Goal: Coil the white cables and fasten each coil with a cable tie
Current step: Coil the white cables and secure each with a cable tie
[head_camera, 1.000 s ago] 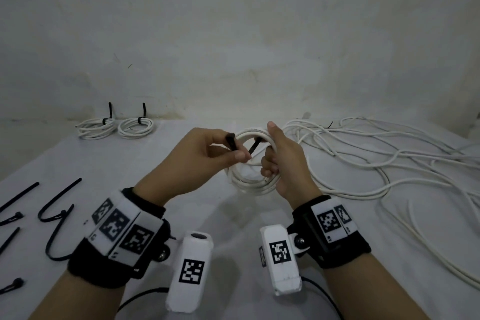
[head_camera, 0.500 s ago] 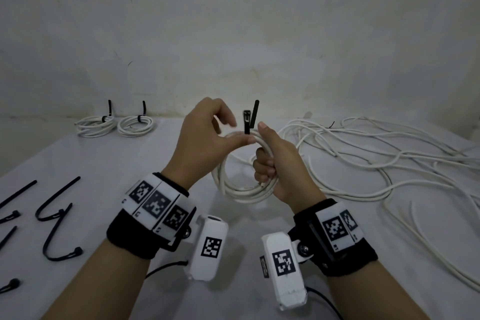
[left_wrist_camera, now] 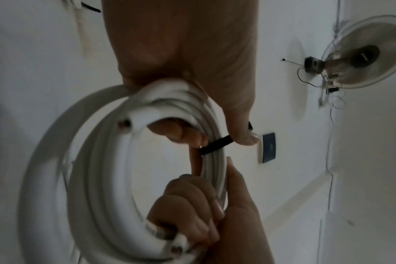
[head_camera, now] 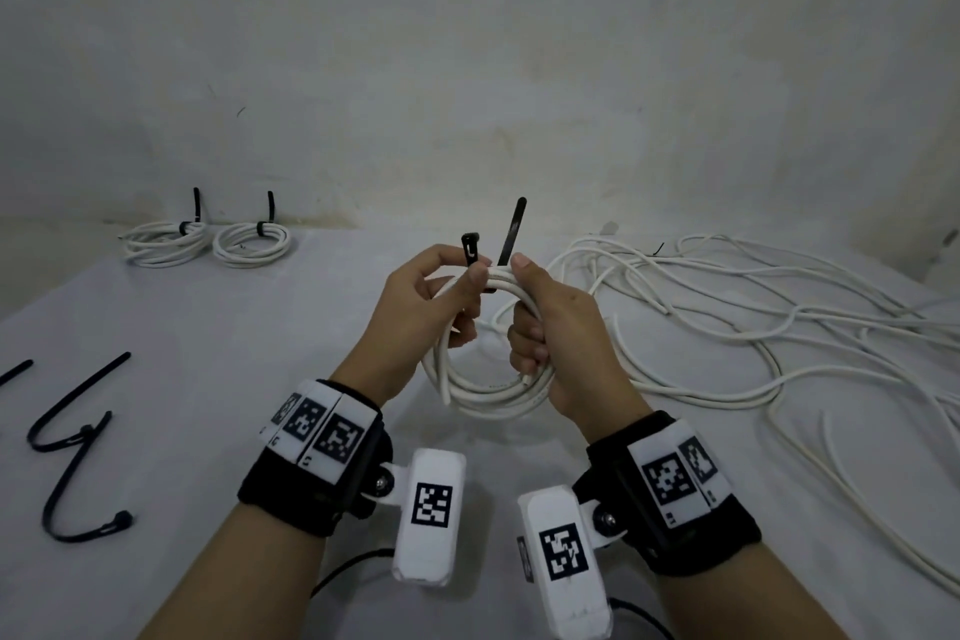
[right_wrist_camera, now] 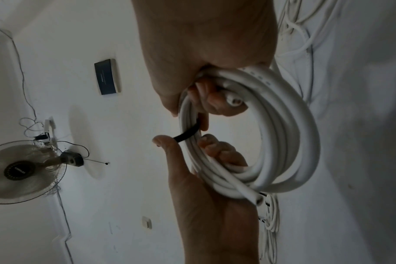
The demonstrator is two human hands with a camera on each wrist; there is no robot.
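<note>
A coil of white cable (head_camera: pixel 488 392) hangs upright above the table between both hands. My right hand (head_camera: pixel 524 307) grips the coil's right side, fingers curled round the strands and thumb on top. A black cable tie (head_camera: pixel 511 229) loops under the coil's top strands, with its head and its tail standing up. My left hand (head_camera: pixel 467 286) pinches the tie's head end against the coil. In the left wrist view my left thumb (left_wrist_camera: pixel 244 135) presses the tie (left_wrist_camera: pixel 216 145) onto the coil (left_wrist_camera: pixel 102 160). The right wrist view shows the tie (right_wrist_camera: pixel 188 134) crossing the coil (right_wrist_camera: pixel 283 134).
Two tied coils (head_camera: pixel 163 242) (head_camera: pixel 252 244) lie at the back left against the wall. A tangle of loose white cables (head_camera: pixel 753 322) covers the table's right side. Spare black ties (head_camera: pixel 72 437) lie at the left edge of the white table (head_camera: pixel 234 353).
Both hands lifted the coil and turned it upright. The tie, earlier held low at the coil by my left hand, now wraps under the strands with both ends pointing up and apart.
</note>
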